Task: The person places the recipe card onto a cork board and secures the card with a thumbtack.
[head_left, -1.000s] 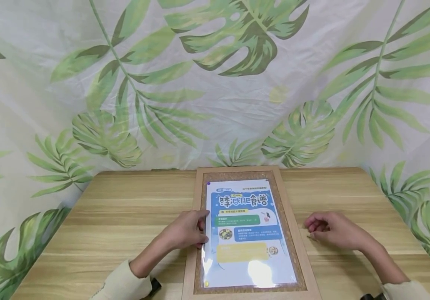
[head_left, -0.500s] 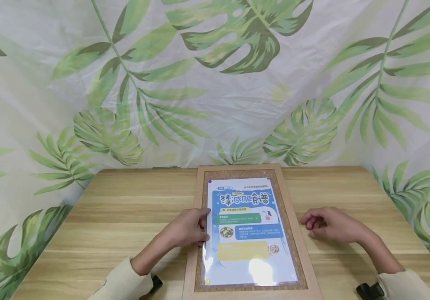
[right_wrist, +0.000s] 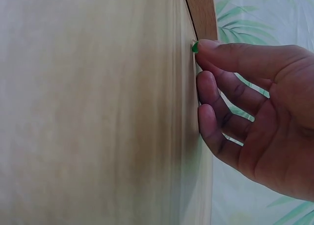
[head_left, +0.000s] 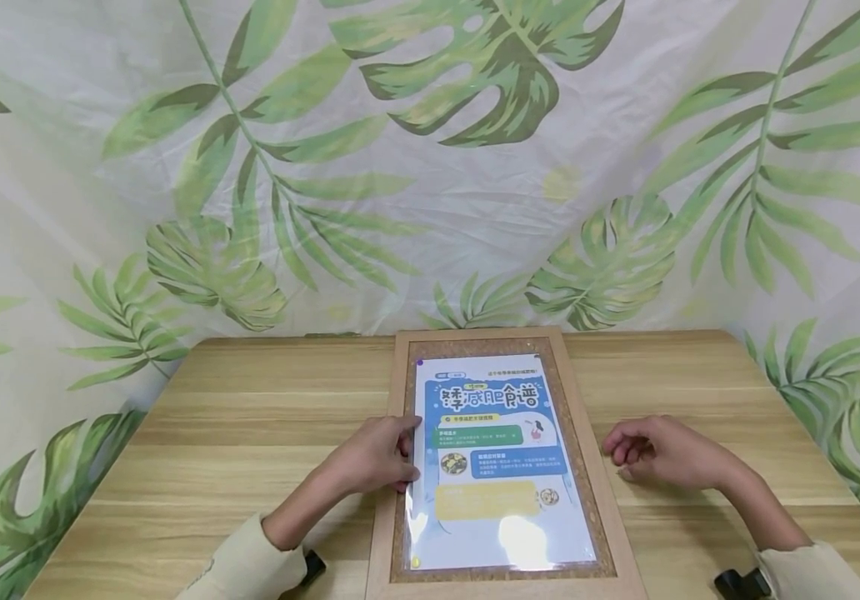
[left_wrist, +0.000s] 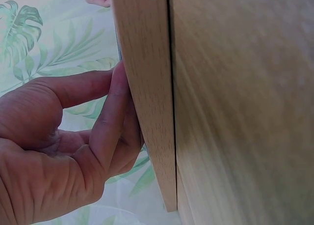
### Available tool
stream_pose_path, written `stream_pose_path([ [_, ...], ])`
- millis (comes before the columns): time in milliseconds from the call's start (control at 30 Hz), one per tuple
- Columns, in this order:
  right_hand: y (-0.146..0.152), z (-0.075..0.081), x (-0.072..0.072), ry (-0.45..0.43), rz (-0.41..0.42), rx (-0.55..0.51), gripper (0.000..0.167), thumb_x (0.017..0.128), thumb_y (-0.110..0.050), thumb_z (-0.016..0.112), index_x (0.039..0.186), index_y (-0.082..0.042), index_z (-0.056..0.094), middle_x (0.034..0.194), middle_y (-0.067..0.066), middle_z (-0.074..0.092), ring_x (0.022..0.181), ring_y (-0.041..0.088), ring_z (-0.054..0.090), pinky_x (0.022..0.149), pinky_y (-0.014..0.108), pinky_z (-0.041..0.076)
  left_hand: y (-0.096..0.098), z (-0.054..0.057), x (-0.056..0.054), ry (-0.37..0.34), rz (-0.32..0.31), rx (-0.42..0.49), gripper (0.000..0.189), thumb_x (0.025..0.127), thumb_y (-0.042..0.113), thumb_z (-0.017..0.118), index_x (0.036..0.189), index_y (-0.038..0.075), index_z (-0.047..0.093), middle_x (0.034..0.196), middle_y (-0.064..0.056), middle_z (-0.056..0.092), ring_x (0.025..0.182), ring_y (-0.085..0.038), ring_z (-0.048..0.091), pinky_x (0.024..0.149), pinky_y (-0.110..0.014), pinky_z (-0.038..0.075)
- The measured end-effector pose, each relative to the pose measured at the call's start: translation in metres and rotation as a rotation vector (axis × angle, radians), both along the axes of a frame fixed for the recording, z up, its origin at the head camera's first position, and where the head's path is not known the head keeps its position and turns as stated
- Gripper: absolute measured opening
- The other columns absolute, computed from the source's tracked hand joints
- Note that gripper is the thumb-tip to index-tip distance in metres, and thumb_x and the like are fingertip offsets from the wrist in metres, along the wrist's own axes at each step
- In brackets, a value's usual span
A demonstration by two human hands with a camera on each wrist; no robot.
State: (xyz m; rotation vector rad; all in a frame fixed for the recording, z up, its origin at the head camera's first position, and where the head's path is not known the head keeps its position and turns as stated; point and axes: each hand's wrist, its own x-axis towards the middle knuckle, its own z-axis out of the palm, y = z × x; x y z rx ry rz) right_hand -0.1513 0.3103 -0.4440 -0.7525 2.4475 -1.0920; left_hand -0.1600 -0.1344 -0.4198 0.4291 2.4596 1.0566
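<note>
A printed poster (head_left: pixel 501 546), glossy white and blue, lies on a cork board (head_left: pixel 602 562) with a wooden frame (head_left: pixel 385 542). My left hand (head_left: pixel 373 457) rests over the board's left side, its thumb and index fingertips pressing the poster's left edge. Just right of the frame, my right hand (head_left: pixel 673 450) is low over the table. Its thumb and index finger pinch a small green pushpin (right_wrist: pixel 195 47), mostly covered by the fingertips. A purple pushpin (head_left: pixel 420 362) sits in the poster's upper left corner and a yellow pushpin (head_left: pixel 415 562) in its lower left.
The wood-grain table (head_left: pixel 265 408) extends on both sides of the board. Behind it hangs a leaf-patterned cloth (head_left: pixel 475 217). A small dark spot (head_left: pixel 537 357) marks the poster's upper right corner.
Over the last second my right hand has shifted slightly left, closer to the frame, with the small pin at its fingertips. The left hand keeps its place on the poster's edge.
</note>
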Motion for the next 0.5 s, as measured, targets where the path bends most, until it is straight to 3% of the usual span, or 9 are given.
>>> stream_pose_path([
  [200, -0.001, -0.001, 0.003, -0.004, 0.008, -0.013, 0.018, 0.092, -0.004, 0.080, 0.108, -0.009, 0.077, 0.092, -0.002, 0.072, 0.084, 0.002, 0.065, 0.072, 0.022, 0.058, 0.001, -0.001, 0.001, 0.007, -0.004, 0.003, 0.079, 0.085, -0.011, 0.080, 0.155, -0.016, 0.044, 0.087, -0.009, 0.061, 0.062, -0.014, 0.068, 0.051, -0.021, 0.053],
  [500, -0.004, -0.004, 0.011, 0.098, 0.024, 0.002, 0.012, 0.092, -0.002, 0.080, 0.096, -0.014, 0.079, 0.089, -0.004, 0.077, 0.079, -0.002, 0.064, 0.067, 0.022, 0.059, 0.000, -0.001, 0.001, 0.022, -0.011, -0.004, 0.079, 0.085, -0.010, 0.081, 0.154, -0.016, 0.044, 0.086, -0.008, 0.061, 0.062, -0.014, 0.068, 0.050, -0.020, 0.048],
])
